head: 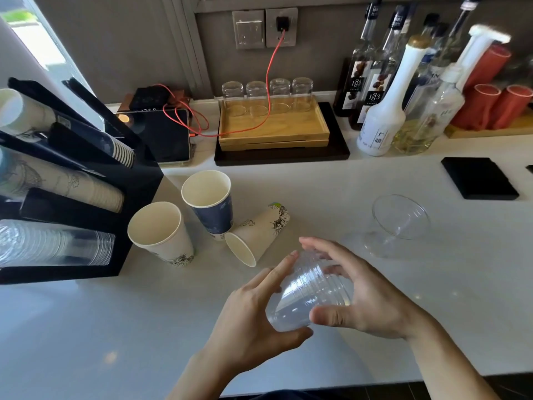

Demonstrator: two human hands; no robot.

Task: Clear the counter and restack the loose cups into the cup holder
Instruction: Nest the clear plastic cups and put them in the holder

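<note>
Both hands hold a stack of clear plastic cups (310, 290) above the white counter (115, 327). My left hand (259, 321) grips its lower end and my right hand (366, 295) wraps around its right side. Another clear plastic cup (395, 223) lies tilted on the counter to the right. Left of my hands a white paper cup (161, 232) and a dark blue paper cup (209, 202) stand upright, and a white printed cup (258, 233) lies on its side. The black cup holder (135, 203) at the left edge holds rows of paper and clear cups.
At the back stand a wooden tray (274, 131) with several upturned glasses, a black device (164, 134) with a red cable, and several syrup bottles (383, 111) beside red cups (490, 108). A black square pad (478, 181) lies at the right.
</note>
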